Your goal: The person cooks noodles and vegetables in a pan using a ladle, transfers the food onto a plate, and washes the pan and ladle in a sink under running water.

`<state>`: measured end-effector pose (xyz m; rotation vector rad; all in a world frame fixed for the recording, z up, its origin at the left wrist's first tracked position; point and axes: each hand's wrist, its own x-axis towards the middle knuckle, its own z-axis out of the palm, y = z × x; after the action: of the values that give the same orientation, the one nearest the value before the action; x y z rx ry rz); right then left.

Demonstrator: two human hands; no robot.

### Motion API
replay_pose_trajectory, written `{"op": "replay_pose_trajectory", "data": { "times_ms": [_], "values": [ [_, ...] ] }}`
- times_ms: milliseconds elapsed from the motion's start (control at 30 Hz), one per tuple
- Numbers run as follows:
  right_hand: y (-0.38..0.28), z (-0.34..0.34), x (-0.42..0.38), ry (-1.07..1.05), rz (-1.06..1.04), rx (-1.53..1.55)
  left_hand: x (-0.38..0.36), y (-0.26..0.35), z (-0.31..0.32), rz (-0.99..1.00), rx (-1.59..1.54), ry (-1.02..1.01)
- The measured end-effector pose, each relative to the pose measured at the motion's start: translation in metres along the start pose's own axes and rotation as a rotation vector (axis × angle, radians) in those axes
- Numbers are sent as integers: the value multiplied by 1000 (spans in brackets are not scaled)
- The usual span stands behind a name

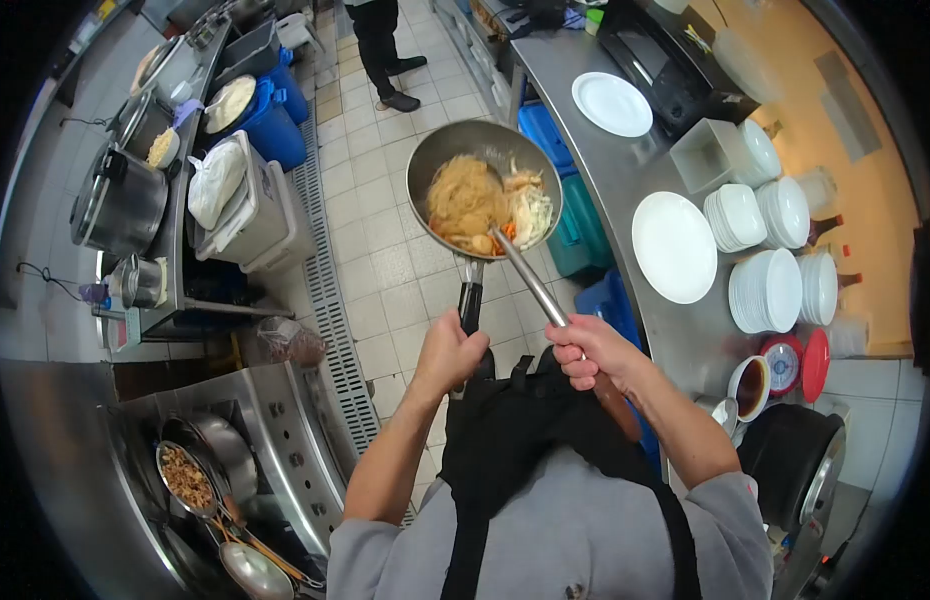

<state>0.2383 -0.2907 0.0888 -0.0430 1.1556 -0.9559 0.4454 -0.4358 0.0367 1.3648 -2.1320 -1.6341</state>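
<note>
My left hand (447,352) is wrapped round the black handle of a frying pan (422,213), which I hold up in front of me above the floor. Thin cooked noodles (465,200) fill its left side. On its right lie pale shredded vegetables (531,216) and some orange bits. With my right hand (597,352) I grip a long metal ladle (527,265), whose wooden handle end shows below the fist. The ladle's head is in the pan against the noodles and partly hidden by them.
To the right, a steel counter (675,335) carries two white oval plates (675,247), stacked plates (765,290) and a bowl of dark sauce (752,388). Large pots (125,205) stand on the left shelf. A stove (275,425) is at lower left. Another person's legs (375,45) show ahead.
</note>
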Motion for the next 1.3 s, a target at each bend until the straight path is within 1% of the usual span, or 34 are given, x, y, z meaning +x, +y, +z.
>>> {"op": "replay_pose_trajectory", "data": {
  "times_ms": [33,100,167,233,267,333,533,700,767,833,900,967,1033,1133,1300],
  "values": [
    [1,-4,2,-37,25,34,2,-3,2,-66,-95,-51],
    [5,-9,2,-50,34,99,2,-22,12,-83,-124,-102],
    [10,-12,1,-65,52,163,1,-35,19,-54,-118,-94],
    [15,-15,-2,-106,81,333,0,-43,21,-41,-107,-89],
    [16,-18,-3,-103,78,338,0,-45,20,-21,-98,-77],
    [19,-25,-7,-262,125,574,-3,-42,17,-24,-112,-88],
    [9,-21,-47,-229,-7,493,0,-39,17,6,-165,-134],
    [-7,-10,-89,-208,-86,569,4,-37,20,6,-176,-175],
    [-6,-11,-99,-297,-132,610,2,-29,19,-23,-197,-180],
    [-4,-12,-105,-289,-151,603,1,-22,19,-26,-207,-194],
    [-2,-10,-109,-188,-183,526,2,-23,18,-27,-214,-210],
    [4,-12,-106,-145,-183,518,5,-25,22,-28,-291,-242],
    [11,-15,-103,-97,-187,515,1,-15,21,-39,-296,-256],
    [24,-21,-95,-127,-131,604,-6,5,19,-60,-285,-267],
    [36,-33,-100,-158,-174,657,-5,15,25,-53,-240,-311]
  ]
}}
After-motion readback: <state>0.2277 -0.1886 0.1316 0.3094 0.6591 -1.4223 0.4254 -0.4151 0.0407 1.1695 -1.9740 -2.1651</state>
